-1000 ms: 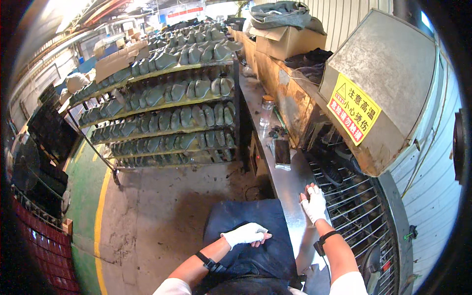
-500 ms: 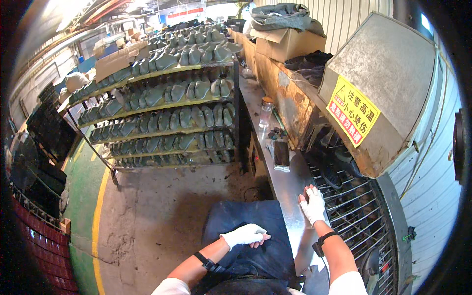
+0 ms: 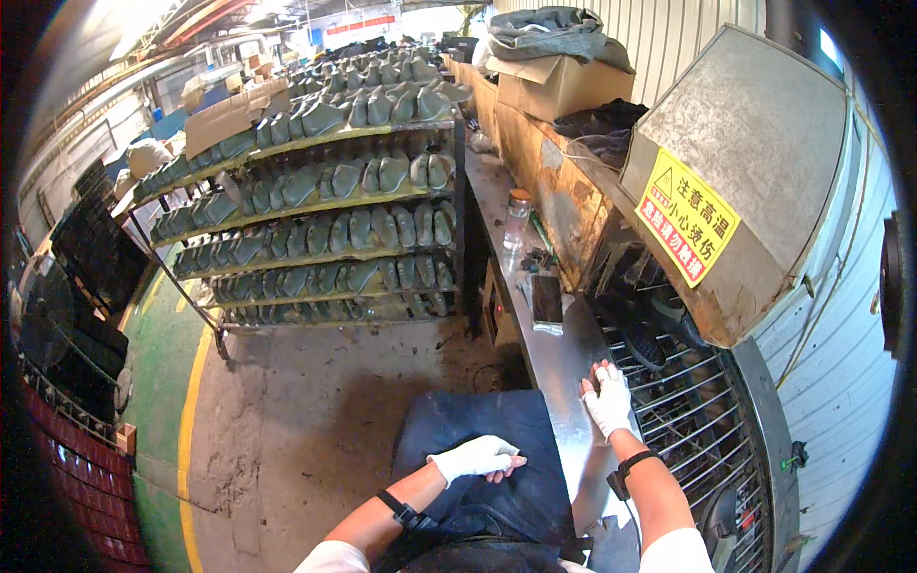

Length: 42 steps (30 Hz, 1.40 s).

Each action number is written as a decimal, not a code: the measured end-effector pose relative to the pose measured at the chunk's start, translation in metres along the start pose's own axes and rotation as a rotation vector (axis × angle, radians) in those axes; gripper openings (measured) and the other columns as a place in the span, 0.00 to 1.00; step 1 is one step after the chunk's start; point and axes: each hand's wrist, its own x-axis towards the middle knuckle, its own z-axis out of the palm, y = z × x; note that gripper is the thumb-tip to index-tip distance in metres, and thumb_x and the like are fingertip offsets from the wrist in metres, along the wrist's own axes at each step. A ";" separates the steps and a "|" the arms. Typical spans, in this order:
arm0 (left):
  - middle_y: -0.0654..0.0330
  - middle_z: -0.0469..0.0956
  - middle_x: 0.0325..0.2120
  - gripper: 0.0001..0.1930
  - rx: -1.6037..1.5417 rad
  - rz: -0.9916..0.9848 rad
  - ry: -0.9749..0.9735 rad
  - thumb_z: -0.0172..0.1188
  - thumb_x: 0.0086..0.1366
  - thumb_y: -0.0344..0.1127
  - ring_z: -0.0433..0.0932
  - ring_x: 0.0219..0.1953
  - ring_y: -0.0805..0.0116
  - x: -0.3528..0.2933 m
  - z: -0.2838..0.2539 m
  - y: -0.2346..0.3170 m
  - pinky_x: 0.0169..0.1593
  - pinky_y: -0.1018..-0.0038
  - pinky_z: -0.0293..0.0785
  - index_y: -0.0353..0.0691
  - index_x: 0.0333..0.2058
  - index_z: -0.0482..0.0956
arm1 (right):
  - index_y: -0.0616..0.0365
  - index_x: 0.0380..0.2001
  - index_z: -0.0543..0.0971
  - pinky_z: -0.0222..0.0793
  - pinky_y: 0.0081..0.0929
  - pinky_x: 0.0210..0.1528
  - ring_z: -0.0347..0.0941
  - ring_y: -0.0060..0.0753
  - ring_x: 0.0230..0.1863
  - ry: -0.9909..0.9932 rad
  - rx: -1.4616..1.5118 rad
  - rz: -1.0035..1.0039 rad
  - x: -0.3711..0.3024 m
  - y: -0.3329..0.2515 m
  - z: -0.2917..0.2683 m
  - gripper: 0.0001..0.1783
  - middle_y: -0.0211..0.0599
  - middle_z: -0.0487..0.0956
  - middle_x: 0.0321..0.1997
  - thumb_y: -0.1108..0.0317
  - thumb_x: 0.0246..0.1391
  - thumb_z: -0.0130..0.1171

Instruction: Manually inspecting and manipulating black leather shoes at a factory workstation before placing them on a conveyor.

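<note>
My left hand (image 3: 478,458), in a white fingerless glove, rests on the dark cloth (image 3: 420,430) over my lap. Its fingers are curled together, and nothing shows in them. My right hand (image 3: 607,399), gloved the same way, lies with fingers stretched out on the metal ledge (image 3: 568,382). It is beside a conveyor of metal rods (image 3: 683,406) and holds nothing. Up the conveyor, a dark shoe (image 3: 642,346) lies just outside the mouth of a metal-hooded machine (image 3: 735,143). Another dark shoe (image 3: 718,516) is low on the conveyor, partly behind my right forearm.
Ahead on the ledge lie a phone (image 3: 547,304) and a clear bottle (image 3: 517,220) with an orange lid. A rack (image 3: 460,191) full of grey-green shoe lasts stands ahead left. A cardboard box (image 3: 540,91) with cloth sits beyond the hood, which bears a yellow warning sign (image 3: 686,215).
The dark shoes by the hood have shifted slightly toward me along the conveyor. Both my hands stay in place.
</note>
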 end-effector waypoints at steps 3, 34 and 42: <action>0.64 0.79 0.25 0.22 0.006 0.004 -0.003 0.60 0.78 0.50 0.76 0.22 0.76 -0.001 -0.001 0.002 0.26 0.75 0.70 0.37 0.31 0.80 | 0.60 0.54 0.81 0.66 0.52 0.71 0.71 0.63 0.67 0.001 0.006 -0.001 0.000 -0.001 -0.003 0.27 0.57 0.78 0.64 0.51 0.61 0.65; 0.64 0.79 0.25 0.19 -0.046 -0.010 0.008 0.59 0.79 0.46 0.75 0.22 0.76 0.004 0.000 -0.008 0.26 0.75 0.70 0.36 0.34 0.82 | 0.60 0.49 0.81 0.68 0.50 0.67 0.71 0.63 0.64 0.027 0.019 -0.030 0.001 -0.007 -0.009 0.23 0.55 0.78 0.60 0.53 0.60 0.65; 0.64 0.79 0.25 0.18 -0.042 0.003 0.005 0.60 0.78 0.45 0.76 0.22 0.76 0.001 0.000 -0.003 0.26 0.76 0.70 0.37 0.33 0.82 | 0.60 0.50 0.81 0.68 0.51 0.67 0.71 0.62 0.64 0.005 0.006 -0.017 0.002 -0.005 -0.007 0.24 0.55 0.78 0.60 0.53 0.59 0.66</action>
